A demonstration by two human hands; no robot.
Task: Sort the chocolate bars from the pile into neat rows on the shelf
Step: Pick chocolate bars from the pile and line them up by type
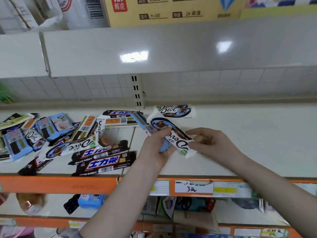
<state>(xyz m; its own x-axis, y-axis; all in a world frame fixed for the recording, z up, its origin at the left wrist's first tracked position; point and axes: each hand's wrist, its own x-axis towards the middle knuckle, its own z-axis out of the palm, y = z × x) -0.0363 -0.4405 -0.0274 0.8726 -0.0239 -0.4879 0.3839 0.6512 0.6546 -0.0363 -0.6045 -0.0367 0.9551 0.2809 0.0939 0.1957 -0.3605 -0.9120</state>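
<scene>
Above the white shelf [248,134], my left hand [157,146] grips a white Dove bar [173,134] together with a light-blue bar [143,123] beneath it. My right hand [208,140] pinches the white Dove bar's near end. Farther back on the shelf lie white Dove bars [175,111], stacked near the upright. The pile [68,138] of mixed bars spreads over the shelf's left half: dark Snickers bars [104,162], white Dove bars and light-blue Dove bars [60,124].
An orange price rail [68,185] with paper tags [193,187] runs along the shelf's front edge. A slotted upright [137,90] stands at the back. An upper shelf carries a cardboard box [171,11]. Lower shelves hold packaged goods [91,200].
</scene>
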